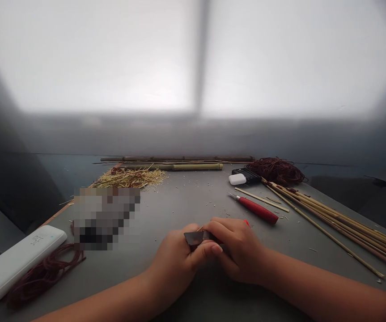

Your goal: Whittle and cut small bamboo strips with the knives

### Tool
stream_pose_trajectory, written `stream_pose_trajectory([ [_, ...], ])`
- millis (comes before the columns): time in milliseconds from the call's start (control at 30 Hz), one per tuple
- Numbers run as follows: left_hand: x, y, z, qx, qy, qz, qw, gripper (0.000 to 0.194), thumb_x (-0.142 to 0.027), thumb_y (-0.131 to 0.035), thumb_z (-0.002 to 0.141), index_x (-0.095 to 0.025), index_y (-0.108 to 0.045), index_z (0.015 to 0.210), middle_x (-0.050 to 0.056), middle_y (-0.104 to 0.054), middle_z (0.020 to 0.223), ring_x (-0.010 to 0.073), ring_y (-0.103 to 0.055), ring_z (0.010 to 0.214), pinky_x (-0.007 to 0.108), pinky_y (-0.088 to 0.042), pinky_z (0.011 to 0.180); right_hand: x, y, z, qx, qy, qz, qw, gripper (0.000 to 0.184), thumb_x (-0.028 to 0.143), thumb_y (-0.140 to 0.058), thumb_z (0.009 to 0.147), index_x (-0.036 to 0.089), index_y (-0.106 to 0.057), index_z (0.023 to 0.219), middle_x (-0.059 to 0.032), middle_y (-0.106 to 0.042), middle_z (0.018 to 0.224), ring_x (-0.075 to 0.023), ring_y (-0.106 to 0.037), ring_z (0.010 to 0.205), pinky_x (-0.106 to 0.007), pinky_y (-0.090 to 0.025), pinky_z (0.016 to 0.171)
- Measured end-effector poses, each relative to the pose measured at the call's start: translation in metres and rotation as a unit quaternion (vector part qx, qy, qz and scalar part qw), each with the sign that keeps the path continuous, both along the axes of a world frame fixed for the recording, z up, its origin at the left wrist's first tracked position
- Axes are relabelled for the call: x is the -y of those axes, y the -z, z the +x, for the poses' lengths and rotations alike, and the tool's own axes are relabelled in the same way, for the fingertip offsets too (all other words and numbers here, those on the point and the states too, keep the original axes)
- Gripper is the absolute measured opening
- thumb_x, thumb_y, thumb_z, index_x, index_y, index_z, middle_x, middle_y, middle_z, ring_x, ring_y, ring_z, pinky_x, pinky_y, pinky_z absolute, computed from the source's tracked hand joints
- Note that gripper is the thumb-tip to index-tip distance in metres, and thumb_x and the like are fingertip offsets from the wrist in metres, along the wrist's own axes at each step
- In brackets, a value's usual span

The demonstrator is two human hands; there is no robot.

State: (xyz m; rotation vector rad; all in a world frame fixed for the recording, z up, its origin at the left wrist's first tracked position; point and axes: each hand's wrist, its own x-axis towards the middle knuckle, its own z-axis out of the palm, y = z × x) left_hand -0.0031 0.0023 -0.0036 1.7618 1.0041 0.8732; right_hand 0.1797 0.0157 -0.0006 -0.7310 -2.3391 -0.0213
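Note:
My right hand (238, 250) is closed round a knife, its flat dark blade (193, 238) pointing left and a red bit of its handle (247, 222) showing behind my knuckles. My left hand (179, 255) is closed against the blade, its thumb reaching across to the fingers of my right hand. The short tip of a thin pale strip (200, 229) sticks up between the hands; the rest of it is hidden. Beyond my right hand lies a red-handled awl (256, 209), beside a flat pale strip (263, 199).
Bamboo sticks (340, 214) lie at right, below a dark red cord tangle (275, 171). A white case (237, 179) rests against a black object (251, 175). Shavings (135, 178) and bamboo poles (197, 167) lie at the back. A white power bank (21, 264) and cord (45, 273) are left.

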Motion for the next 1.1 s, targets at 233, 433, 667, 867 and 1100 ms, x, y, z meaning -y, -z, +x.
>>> stream_pose_trajectory([
  [233,0.007,-0.002,0.001,-0.022,-0.023,-0.005,0.999,0.044,-0.060,-0.056,0.085,-0.021,-0.047,0.067,-0.004,-0.048,0.065,0.0134,-0.041,0.061,0.027,-0.027,0.056,0.001,0.000,-0.003,-0.014,0.006,0.035,0.999,0.034,0.037,-0.032,0.103,0.020,-0.053,0.082,-0.0001,-0.054,0.063,-0.0137,-0.044,0.052,-0.026,-0.029,0.050],
  [433,0.016,-0.006,0.001,-0.058,-0.041,0.011,0.997,0.041,-0.057,-0.055,0.086,-0.021,-0.048,0.067,-0.003,-0.051,0.066,0.0134,-0.041,0.059,0.027,-0.027,0.056,0.004,-0.002,-0.005,-0.028,0.000,0.063,0.998,0.047,0.046,-0.022,0.106,0.020,-0.051,0.080,0.0007,-0.052,0.061,-0.0129,-0.040,0.050,-0.027,-0.028,0.049],
  [667,0.014,-0.007,0.003,-0.078,-0.075,0.005,0.994,0.045,-0.063,-0.054,0.084,-0.021,-0.051,0.069,-0.001,-0.056,0.065,0.0152,-0.044,0.059,0.028,-0.029,0.056,0.004,-0.001,-0.006,-0.032,0.033,0.072,0.996,0.046,0.044,-0.024,0.106,0.020,-0.052,0.079,0.0002,-0.053,0.060,-0.0133,-0.043,0.051,-0.027,-0.028,0.050],
  [867,0.013,-0.006,0.004,-0.030,-0.077,-0.012,0.997,0.041,-0.057,-0.057,0.085,-0.019,-0.058,0.072,0.000,-0.058,0.068,0.0160,-0.047,0.065,0.026,-0.035,0.060,0.000,0.001,-0.005,-0.033,0.045,0.065,0.996,0.040,0.043,-0.031,0.104,0.020,-0.052,0.078,0.0004,-0.053,0.060,-0.0133,-0.045,0.051,-0.027,-0.028,0.050],
  [1100,0.005,-0.010,0.000,-0.020,-0.088,-0.026,0.996,0.045,-0.061,-0.063,0.079,-0.019,-0.053,0.064,-0.004,-0.046,0.061,0.0137,-0.038,0.062,0.025,-0.029,0.056,-0.001,0.002,-0.011,-0.033,0.078,0.061,0.995,0.037,0.037,-0.033,0.103,0.020,-0.052,0.077,-0.0003,-0.055,0.062,-0.0131,-0.045,0.051,-0.026,-0.028,0.051],
])
